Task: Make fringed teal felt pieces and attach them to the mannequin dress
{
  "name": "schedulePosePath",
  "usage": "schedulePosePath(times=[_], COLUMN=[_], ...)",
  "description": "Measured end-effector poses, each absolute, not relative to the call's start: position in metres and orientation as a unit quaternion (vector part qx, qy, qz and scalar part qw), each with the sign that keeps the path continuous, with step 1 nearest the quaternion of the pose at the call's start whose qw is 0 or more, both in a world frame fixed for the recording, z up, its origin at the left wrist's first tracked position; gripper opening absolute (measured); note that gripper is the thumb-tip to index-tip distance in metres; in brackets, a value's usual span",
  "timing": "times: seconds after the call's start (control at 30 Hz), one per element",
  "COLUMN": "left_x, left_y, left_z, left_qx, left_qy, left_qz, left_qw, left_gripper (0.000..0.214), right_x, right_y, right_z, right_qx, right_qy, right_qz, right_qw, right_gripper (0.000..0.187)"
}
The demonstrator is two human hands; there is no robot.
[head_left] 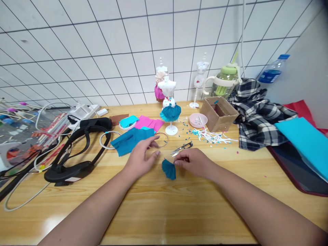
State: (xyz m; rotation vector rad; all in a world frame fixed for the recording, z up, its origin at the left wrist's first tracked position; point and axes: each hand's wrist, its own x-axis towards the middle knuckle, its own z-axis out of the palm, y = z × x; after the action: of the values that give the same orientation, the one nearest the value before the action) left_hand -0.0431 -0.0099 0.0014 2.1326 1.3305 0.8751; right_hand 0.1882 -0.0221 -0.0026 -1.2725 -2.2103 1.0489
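Between the fingertips of my right hand (192,162) is a small teal pleated paper fan (169,169), its scalloped edge facing down and left. My left hand (143,155) is empty, thumb and fingers apart, beside a folded teal crepe paper sheet (132,140) and a thin ring (164,139). Black-handled thread snips (182,148) lie just beyond my right hand. Farther back stands a small white mannequin (168,89) wearing a teal ruffled skirt (170,112).
Two more mannequins, one bare (201,73), stand by the tiled wall. A pink bowl (198,120), paper scraps (212,136), a cardboard box (220,114) and plaid cloth (256,109) are at right. A black headset strap (74,172) and cables lie left. Pink paper (148,123) lies behind the teal sheet.
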Motion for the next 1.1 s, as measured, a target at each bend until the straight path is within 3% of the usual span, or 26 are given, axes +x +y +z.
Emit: schedulePosePath(times=[0.07, 0.23, 0.47, 0.67, 0.93, 1.1], left_x=[-0.052, -0.054, -0.039, -0.021, -0.018, -0.009], left_y=[0.001, 0.012, -0.002, -0.027, -0.032, -0.041], left_z=[-0.004, -0.015, -0.003, 0.005, 0.007, 0.005], left_qx=[0.8, 0.803, 0.787, 0.823, 0.861, 0.848], left_qy=[0.521, 0.564, 0.479, 0.42, 0.326, 0.407], left_qz=[0.264, 0.186, 0.344, 0.333, 0.312, 0.247], left_qw=[0.139, 0.043, 0.182, 0.187, 0.233, 0.236], left_gripper=[0.041, 0.014, 0.014, 0.007, 0.037, 0.05], right_x=[0.19, 0.185, 0.179, 0.173, 0.17, 0.164], right_y=[-0.022, -0.028, -0.034, -0.04, -0.041, -0.042], right_z=[-0.003, -0.004, 0.0, 0.001, -0.002, 0.0], right_qx=[-0.426, -0.434, -0.474, -0.416, -0.404, -0.38], right_qy=[-0.828, -0.86, -0.782, -0.744, -0.697, -0.569], right_qz=[0.329, 0.228, 0.235, 0.309, 0.378, 0.542], right_qw=[0.161, 0.138, 0.329, 0.422, 0.456, 0.488], right_gripper=[0.021, 0.027, 0.027, 0.039, 0.03, 0.018])
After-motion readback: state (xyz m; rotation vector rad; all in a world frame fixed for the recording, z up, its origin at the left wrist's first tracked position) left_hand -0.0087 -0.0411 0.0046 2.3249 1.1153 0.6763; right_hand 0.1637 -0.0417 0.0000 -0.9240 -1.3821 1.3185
